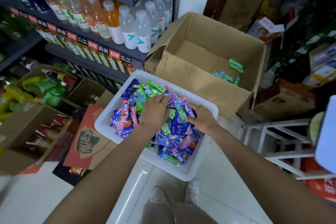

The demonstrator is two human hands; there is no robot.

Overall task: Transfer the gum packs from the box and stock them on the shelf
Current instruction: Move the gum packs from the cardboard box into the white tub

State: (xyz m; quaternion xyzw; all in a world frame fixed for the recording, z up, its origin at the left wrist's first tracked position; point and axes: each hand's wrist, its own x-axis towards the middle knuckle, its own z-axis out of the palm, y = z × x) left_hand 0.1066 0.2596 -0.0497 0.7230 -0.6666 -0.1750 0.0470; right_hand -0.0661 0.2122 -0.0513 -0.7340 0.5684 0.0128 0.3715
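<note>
Far left I've got open cartons on the floor with snack bags in them, and a flat red-printed carton leaning beside the bin. Above those, the shelf runs across with rows of drink bottles and red and black price tags along its edges. Just below the shelf end sits the white bin, heaped with gum packs in blue, green, pink and purple. My left hand is lying palm down on top of that heap, fingers stretched forward and a bit spread over the packs; I can't tell if it's actually pinching any of them. Right next to it, my right hand is down in the heap too, by the bin's right rim, fingers tucked in among the packs, and whether they've got hold of one is hidden from me. Behind the bin, touching its far corner, is the big box, flaps open, with only a few green and blue packs left in its right corner. Farther right there's a white metal frame, plus more cartons stacked behind it.
</note>
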